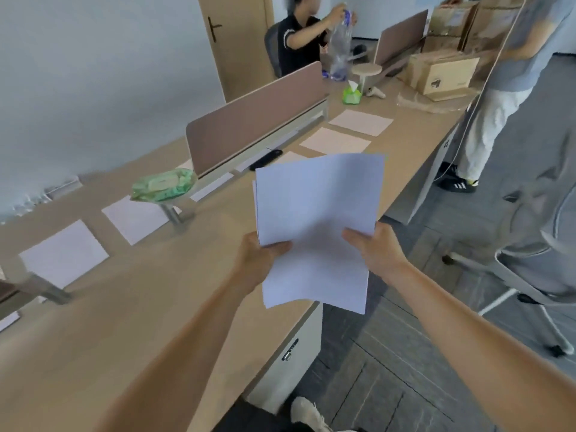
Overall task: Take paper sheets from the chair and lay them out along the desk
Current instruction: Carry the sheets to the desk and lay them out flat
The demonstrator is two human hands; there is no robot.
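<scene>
we are holding the paper stack over the front edge of the desk, its long axis running away from us. our left hand and right hand are pinching its side edges, thumbs on top, and the left is lying nearer the bare desktop.

Two hands, left hand and right hand; one held stack; on the desk, two near sheets, two far sheets; two divider screens; two green packs; one chair.
</scene>
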